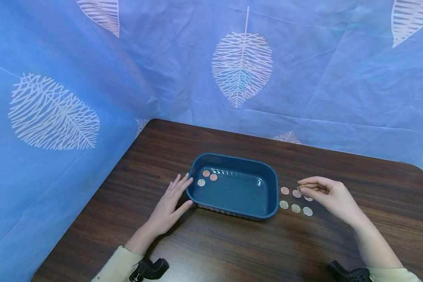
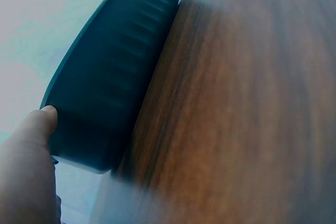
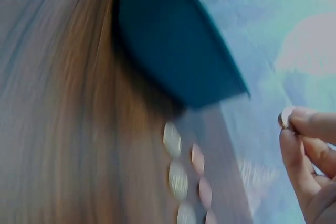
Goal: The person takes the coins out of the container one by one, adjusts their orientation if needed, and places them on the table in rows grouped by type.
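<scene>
A dark blue plastic basin (image 1: pixel 229 196) sits on the wooden table, with two copper-coloured coins (image 1: pixel 213 177) and one silver-coloured coin (image 1: pixel 201 182) inside, near its left end. My left hand (image 1: pixel 169 211) lies against the basin's left side, fingers fairly straight and spread, touching the rim. Between the thumb and fingertips of my right hand (image 1: pixel 335 197) a coin (image 3: pixel 286 117) is pinched, held above the table right of the basin. Beneath are a row of copper-coloured coins (image 1: pixel 284 190), one partly hidden by the hand, and a nearer row of silver-coloured coins (image 1: pixel 283 205).
The dark brown table (image 1: pixel 239 250) has rounded far corners. Blue cloth (image 1: pixel 183 58) with white leaf prints hangs behind it and along the left. Black wrist straps (image 1: pixel 149 269) are on both forearms.
</scene>
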`<state>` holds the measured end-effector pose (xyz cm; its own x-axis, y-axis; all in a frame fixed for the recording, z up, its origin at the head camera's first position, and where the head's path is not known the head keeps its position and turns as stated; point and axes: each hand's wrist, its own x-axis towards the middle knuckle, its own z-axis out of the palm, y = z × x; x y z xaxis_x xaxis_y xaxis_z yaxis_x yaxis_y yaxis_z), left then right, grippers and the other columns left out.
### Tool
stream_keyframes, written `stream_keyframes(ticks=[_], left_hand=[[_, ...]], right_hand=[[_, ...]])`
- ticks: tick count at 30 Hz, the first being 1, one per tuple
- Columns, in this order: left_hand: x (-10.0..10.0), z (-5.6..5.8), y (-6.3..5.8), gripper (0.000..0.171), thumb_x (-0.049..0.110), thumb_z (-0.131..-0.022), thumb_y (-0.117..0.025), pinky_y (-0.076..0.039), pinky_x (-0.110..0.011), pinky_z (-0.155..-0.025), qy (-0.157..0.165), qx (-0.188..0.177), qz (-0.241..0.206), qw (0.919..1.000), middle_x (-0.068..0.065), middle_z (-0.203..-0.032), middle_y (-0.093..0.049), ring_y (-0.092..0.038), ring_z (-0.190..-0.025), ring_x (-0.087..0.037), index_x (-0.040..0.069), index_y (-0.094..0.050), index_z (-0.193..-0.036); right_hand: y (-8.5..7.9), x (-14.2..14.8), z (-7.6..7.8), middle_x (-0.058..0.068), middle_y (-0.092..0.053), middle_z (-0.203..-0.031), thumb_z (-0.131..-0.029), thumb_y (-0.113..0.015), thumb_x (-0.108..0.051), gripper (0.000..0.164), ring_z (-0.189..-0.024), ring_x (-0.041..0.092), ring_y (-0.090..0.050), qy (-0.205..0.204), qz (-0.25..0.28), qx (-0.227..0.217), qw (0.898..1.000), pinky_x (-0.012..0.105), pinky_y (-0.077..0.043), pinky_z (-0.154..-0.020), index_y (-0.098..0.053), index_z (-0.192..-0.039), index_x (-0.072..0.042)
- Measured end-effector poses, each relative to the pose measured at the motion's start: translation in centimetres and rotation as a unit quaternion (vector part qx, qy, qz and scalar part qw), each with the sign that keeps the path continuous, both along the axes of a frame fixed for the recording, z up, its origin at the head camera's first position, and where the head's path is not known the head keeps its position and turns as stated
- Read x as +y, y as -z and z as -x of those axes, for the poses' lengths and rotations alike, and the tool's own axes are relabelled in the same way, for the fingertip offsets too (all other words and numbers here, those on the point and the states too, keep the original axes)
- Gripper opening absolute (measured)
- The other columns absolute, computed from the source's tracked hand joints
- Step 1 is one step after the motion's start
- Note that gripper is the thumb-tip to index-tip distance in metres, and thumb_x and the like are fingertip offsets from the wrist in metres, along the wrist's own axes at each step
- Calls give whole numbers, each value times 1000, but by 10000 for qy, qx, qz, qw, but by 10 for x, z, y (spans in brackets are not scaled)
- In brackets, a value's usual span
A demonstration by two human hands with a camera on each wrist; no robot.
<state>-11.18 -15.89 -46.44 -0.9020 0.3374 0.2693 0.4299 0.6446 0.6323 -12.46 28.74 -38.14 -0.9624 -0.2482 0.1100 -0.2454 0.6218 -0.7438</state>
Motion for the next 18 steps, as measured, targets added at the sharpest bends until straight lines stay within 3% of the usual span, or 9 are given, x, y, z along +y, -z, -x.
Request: stream_keyframes(ticks=[8, 18], left_hand=[[0, 0, 0, 59, 40, -98, -51, -12, -55, -113, 3, 2, -13, 10000, 7, -157, -20, -7, -145, -17, 21, -31, -150], [0, 0, 1, 59, 41, -98, -50, -12, -55, -113, 18, 10, -10, 10000, 8, -157, -19, -6, -145, -16, 22, -30, -151]], right_hand=[[20, 42, -12, 5, -71, -96, -91, -66, -20, 27, -81, 6, -66, 244, -563, -405, 9973, 24, -52, -65, -67, -114, -5], [38, 56, -16, 5, -70, -94, -90, -67, -20, 28, -77, 4, -65, 295, -850, -861, 9922, 25, -50, -61, -66, -113, -4]])
